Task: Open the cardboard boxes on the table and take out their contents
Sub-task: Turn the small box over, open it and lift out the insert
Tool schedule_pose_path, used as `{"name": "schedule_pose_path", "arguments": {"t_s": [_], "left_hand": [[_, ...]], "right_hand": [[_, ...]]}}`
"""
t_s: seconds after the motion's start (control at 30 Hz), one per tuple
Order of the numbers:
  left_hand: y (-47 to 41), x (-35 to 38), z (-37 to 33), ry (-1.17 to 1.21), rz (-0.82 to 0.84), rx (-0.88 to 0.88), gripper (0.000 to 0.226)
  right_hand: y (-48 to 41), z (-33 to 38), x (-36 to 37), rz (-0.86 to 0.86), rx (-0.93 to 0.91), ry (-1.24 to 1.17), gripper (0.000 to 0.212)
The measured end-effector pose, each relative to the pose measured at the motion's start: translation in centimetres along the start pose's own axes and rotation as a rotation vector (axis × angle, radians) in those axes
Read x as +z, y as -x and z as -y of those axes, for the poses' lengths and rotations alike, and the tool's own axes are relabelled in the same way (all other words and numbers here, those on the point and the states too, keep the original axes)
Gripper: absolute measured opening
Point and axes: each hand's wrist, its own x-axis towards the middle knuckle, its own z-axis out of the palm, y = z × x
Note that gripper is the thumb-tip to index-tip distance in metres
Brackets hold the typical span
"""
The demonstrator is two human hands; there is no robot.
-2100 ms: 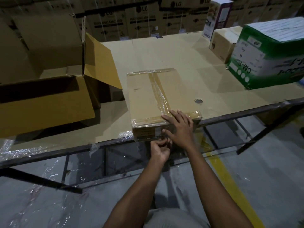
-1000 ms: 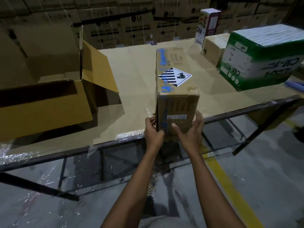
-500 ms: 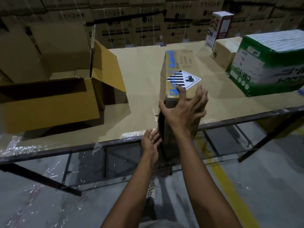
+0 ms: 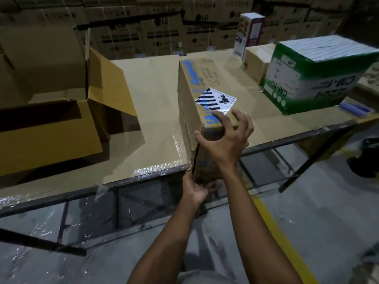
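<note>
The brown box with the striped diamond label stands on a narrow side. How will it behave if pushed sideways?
The brown box is tall and narrow, so it would probably tip. Its near end seems to overhang the table edge, so it might fall. Its straight walls suggest stiff cardboard.

I see a bare strip of table [image 4: 155, 89] between the open box [image 4: 51, 136], whose flap [image 4: 110, 85] leans out to the right, and the narrow box [image 4: 190, 83] standing on its edge. To its right, another strip is free up to the green box [image 4: 307, 78] and the small brown box [image 4: 256, 60].
</note>
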Motion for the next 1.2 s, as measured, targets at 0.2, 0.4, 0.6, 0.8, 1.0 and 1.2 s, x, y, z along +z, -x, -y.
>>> {"name": "schedule_pose_path", "arguments": {"t_s": [0.2,0.4,0.6,0.8,1.0,1.2], "left_hand": [[1.4,1.2,-3.7,-0.101,-0.163,0.471,0.08],[3.3,0.8,-7.8,-0.545,-0.397,0.925,0.071],[3.6,-3.4,-7.3,-0.881,-0.572,0.931,0.074],[5.4,0.0,-7.8,-1.469,-0.655,1.381,0.071],[5.4,1.2,-9.8,-1.868,-0.363,1.451,0.038],[7.4,2.0,-12.0,-1.783,-0.289,1.663,0.039]], "right_hand": [[-2.2,-5.9,-1.3,-0.065,0.364,-0.412,0.057],[2.3,-10.3,1.1,0.075,1.077,-0.927,0.065],[6.2,-12.9,1.6,0.234,1.077,-0.729,0.065],[3.1,-10.0,1.4,0.169,0.364,-0.138,0.052],[2.5,-7.5,1.8,0.465,-0.112,-0.022,0.042],[3.9,-8.2,2.1,0.476,-0.095,0.046,0.04]]}}
